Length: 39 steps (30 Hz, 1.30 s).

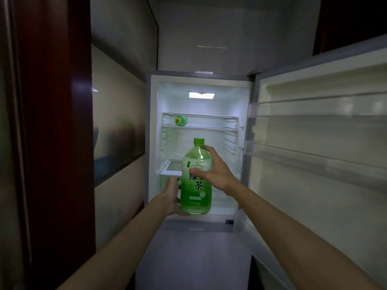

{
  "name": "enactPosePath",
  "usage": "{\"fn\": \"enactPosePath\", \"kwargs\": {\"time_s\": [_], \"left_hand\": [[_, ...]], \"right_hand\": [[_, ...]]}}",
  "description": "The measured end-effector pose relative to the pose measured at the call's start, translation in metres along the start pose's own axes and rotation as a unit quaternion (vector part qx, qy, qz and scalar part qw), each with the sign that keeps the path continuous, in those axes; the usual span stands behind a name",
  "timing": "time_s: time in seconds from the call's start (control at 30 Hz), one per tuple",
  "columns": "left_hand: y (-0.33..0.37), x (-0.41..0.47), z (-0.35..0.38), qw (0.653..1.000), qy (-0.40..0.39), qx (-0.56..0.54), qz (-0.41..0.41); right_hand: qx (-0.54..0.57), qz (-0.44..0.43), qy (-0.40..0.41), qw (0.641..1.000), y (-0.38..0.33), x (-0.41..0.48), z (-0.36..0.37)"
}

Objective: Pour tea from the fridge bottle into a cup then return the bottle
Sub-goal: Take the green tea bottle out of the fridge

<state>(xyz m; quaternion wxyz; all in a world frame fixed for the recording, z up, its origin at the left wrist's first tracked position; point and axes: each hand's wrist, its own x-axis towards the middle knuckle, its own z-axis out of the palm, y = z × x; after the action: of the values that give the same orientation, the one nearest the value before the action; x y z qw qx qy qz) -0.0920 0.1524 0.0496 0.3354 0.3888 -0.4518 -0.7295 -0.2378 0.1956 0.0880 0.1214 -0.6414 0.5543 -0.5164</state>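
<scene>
Holding bottle (196, 198) labelled 绿茶 between left hand (170, 196), right hand (215, 172)

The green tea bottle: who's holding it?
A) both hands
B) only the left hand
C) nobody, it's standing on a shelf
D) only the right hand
A: the left hand grips the lower part of the green tea bottle and the right hand holds its upper part, in front of the open fridge.
</scene>
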Motion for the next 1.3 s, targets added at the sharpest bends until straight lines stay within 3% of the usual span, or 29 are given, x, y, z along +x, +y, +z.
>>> {"fn": "enactPosePath", "kwargs": {"time_s": [0.73, 1.3], "left_hand": [[-0.075, -0.185, 0.027, 0.999, -0.036, 0.014, -0.009], [-0.130, -0.340, 0.058, 0.999, -0.011, 0.045, -0.005]], "right_hand": [[-0.018, 0.050, 0.037, 0.998, -0.106, -0.183, -0.031], [-0.007, 0.042, 0.020, 0.999, -0.168, -0.316, -0.060]]}}
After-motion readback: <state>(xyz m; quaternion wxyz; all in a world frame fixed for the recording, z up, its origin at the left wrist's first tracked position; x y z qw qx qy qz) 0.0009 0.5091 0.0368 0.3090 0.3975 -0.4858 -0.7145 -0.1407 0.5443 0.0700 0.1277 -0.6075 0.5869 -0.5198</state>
